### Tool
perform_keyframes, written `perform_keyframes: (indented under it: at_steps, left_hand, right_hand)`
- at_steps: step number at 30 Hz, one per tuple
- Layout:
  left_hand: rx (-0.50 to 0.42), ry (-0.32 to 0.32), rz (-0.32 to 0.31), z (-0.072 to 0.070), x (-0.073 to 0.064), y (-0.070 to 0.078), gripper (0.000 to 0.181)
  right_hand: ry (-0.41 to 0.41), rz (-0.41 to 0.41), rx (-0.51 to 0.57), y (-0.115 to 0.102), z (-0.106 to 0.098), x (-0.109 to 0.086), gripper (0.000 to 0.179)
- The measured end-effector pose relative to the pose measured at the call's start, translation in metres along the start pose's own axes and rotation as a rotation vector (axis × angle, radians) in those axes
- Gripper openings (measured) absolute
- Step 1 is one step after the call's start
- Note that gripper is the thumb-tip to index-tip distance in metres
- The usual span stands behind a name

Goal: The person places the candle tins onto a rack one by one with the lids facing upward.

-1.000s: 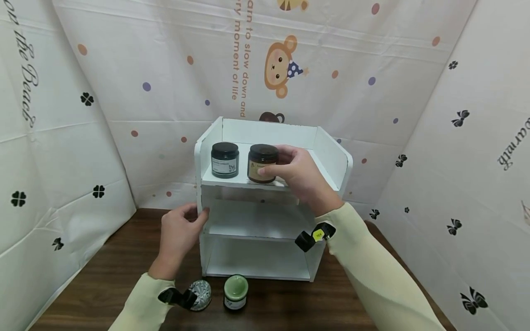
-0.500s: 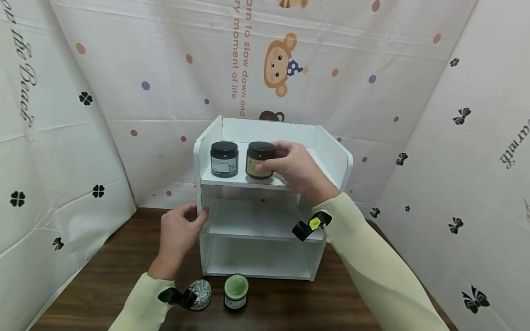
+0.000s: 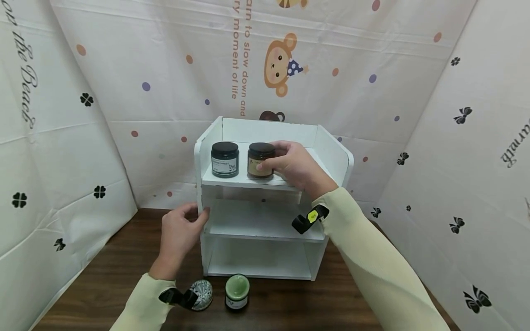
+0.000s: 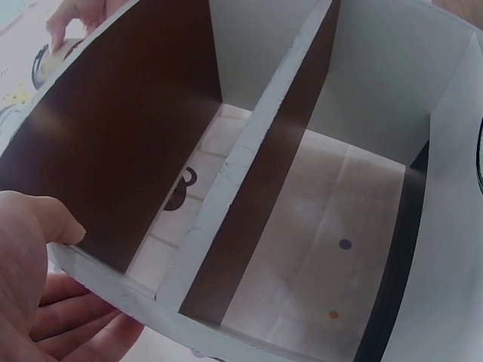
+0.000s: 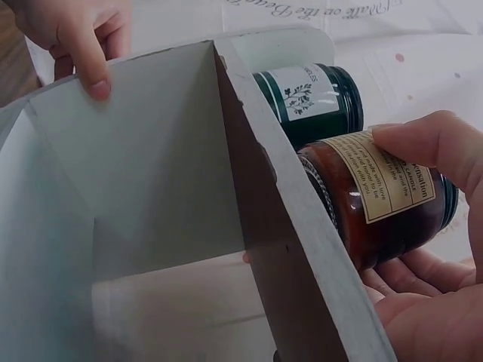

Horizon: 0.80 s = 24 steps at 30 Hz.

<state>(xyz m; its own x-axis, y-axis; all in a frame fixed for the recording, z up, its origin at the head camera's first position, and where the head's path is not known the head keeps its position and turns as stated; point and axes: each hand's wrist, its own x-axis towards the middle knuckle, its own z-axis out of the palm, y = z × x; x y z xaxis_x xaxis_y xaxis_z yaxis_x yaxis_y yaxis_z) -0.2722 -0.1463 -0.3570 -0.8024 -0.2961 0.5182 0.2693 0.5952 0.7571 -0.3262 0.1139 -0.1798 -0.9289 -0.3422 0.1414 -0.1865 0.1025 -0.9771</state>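
Observation:
My right hand [image 3: 296,166] grips a brown candle jar [image 3: 254,166] with a tan label and dark lid, at the top tier of a white shelf [image 3: 256,238]. In the right wrist view, the thumb lies on the label of that candle jar [image 5: 385,188] and the fingers curl beneath it. Just left of it on the same tier stands a dark green candle jar [image 3: 225,160] with a white label. My left hand [image 3: 180,234] holds the shelf's left side panel; in the left wrist view the thumb of this hand [image 4: 38,256] is inside the panel's edge and the fingers outside.
On the dark wooden table [image 3: 298,303], before the shelf, stand a light green candle jar [image 3: 237,292] and a patterned silvery round thing [image 3: 202,295], partly behind the left wrist's camera strap. The shelf's two lower tiers open toward me. Printed white sheets [image 3: 165,59] enclose the back and sides.
My right hand has shifted slightly back and up with the brown candle jar, which sits a little farther from the tier's front edge. The left hand stays in place.

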Motion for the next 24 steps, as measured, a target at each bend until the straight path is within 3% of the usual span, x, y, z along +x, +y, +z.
perform_keyframes:
  at_steps: [4,14,24]
  left_hand:
    - [0.004,0.001,0.003,-0.0007,0.0002,0.0000,0.028]
    - [0.001,-0.006,0.003,-0.0015,-0.0002,0.0017,0.028]
    - [0.002,-0.006,0.001,-0.0009,-0.0005,0.0007,0.028]
  right_hand:
    - [-0.014,0.011,0.008,-0.0007,-0.0001,0.0024,0.057]
    - [0.012,0.057,-0.117,-0.0056,0.0001,0.0041,0.060]
    - [0.021,0.079,-0.163,-0.0058,0.0016,0.0061,0.058]
